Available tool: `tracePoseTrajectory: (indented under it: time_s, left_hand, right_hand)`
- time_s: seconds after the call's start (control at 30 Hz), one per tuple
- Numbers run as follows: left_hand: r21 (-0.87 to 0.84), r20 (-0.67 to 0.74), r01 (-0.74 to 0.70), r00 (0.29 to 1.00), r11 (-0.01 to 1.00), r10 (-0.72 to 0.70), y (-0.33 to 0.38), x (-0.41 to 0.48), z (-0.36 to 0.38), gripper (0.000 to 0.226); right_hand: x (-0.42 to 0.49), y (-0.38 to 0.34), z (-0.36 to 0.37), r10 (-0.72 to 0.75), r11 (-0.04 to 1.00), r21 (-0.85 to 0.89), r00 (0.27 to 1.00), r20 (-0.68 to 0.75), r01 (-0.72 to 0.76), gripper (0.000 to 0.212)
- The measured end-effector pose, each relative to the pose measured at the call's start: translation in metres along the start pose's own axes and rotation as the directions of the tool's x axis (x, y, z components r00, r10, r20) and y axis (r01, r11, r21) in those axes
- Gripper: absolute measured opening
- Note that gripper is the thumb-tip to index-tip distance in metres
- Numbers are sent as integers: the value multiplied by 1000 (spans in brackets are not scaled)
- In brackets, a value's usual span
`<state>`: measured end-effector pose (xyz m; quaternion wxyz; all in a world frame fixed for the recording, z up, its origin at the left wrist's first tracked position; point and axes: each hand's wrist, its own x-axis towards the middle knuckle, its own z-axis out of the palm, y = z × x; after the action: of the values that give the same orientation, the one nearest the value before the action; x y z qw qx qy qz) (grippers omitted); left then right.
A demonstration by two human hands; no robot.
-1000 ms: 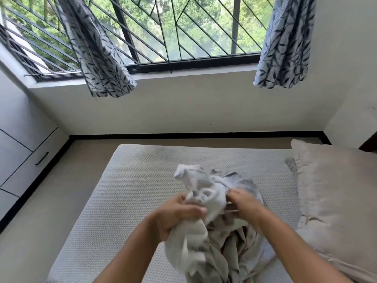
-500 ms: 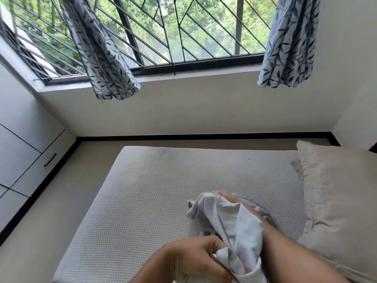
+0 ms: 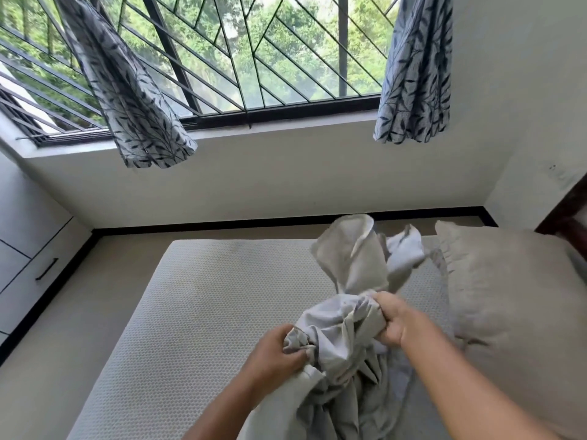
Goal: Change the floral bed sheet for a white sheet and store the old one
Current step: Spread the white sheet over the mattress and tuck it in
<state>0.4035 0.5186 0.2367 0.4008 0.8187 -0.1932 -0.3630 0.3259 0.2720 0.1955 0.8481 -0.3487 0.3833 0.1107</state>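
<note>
A bunched pale grey-white sheet (image 3: 343, 331) hangs in front of me over the bare mattress (image 3: 203, 306). My left hand (image 3: 276, 354) grips a fold low on its left side. My right hand (image 3: 394, 322) grips the bundle higher on the right. A loose end of the sheet (image 3: 352, 249) flares up above my right hand. The lower part of the cloth trails down out of view. The mattress has a white honeycomb-textured cover with no sheet on it.
A beige pillow (image 3: 508, 296) lies at the right end of the mattress. Beyond the bed are a strip of floor (image 3: 63, 328), a wall with a barred window (image 3: 254, 58) and leaf-print curtains (image 3: 133, 90). White cabinets (image 3: 28, 249) stand at the left.
Both hands have come up from the bottom of view with the bundle. A loose end of the sheet has flung upward and to the right, toward the pillow.
</note>
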Motion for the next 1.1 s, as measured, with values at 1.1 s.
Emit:
tracePoseTrajectory:
  time_s: [1.1]
  left_hand:
    - [-654,-395,-45,872,755,-290,-99,-33,-125,43]
  right_hand:
    - [83,-9,41,-149,848,378,853,-501,370,24]
